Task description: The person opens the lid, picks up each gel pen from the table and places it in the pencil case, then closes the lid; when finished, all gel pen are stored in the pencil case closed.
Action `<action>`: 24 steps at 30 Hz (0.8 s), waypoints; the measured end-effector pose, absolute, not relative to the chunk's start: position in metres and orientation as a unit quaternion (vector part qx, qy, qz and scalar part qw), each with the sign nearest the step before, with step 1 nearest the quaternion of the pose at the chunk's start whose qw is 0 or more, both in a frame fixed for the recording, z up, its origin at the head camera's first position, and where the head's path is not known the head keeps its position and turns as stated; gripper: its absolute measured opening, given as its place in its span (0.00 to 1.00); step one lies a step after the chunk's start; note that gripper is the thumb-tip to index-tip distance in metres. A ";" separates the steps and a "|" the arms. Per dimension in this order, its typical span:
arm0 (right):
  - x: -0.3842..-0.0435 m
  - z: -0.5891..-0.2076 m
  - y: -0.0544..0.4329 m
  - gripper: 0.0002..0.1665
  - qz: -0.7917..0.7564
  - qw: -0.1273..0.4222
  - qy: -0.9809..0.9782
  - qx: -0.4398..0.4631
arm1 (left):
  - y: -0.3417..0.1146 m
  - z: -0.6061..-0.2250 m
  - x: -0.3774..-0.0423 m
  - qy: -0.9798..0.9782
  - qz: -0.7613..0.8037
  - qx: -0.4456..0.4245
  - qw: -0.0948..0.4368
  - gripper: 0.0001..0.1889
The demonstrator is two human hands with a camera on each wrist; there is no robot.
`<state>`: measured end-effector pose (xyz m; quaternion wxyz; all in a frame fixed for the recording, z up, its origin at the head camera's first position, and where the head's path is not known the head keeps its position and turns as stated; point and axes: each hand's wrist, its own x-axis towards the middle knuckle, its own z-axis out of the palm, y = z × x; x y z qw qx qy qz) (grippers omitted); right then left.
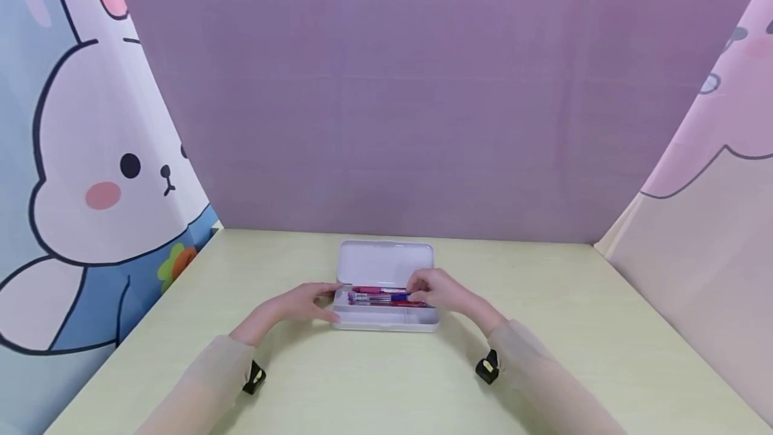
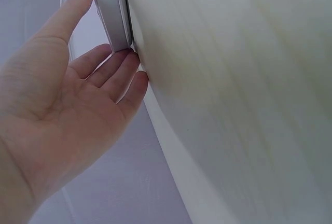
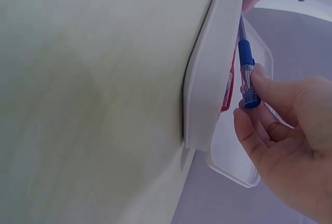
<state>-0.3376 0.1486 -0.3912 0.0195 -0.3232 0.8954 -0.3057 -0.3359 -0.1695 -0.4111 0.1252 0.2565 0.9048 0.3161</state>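
A white pencil case (image 1: 386, 327) stands with its lid (image 1: 386, 262) raised at the back. My left hand (image 1: 300, 302) holds the case's left end, the thumb and the fingers on different sides of it; in the left wrist view the hand (image 2: 67, 89) reaches round the case wall (image 2: 111, 11). My right hand (image 1: 443, 291) pinches one end of a blue pen (image 3: 245, 53) between thumb and fingers, over the case's back compartment. Red pens (image 1: 368, 290) lie beneath and beside it. The right fingers partly hide the pens' right ends.
The case's front compartment (image 1: 371, 315) has a divider toward the right. The case is on a pale yellow table (image 1: 386, 388), with a purple cloth (image 1: 392, 99) behind. Printed cartoon curtains (image 1: 109, 119) flank both sides. A black wrist device (image 1: 488, 368) hangs under each sleeve.
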 end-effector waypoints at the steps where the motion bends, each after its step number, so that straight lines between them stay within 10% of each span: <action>1: -0.338 -0.392 0.148 0.03 -0.309 0.025 0.895 -0.322 | -0.170 -0.412 -0.336 0.905 0.314 0.258 0.125 0.41; 24: -0.337 -0.391 0.147 0.06 -0.268 -0.011 0.910 -0.315 | -0.169 -0.408 -0.333 0.907 0.310 0.257 0.124 0.41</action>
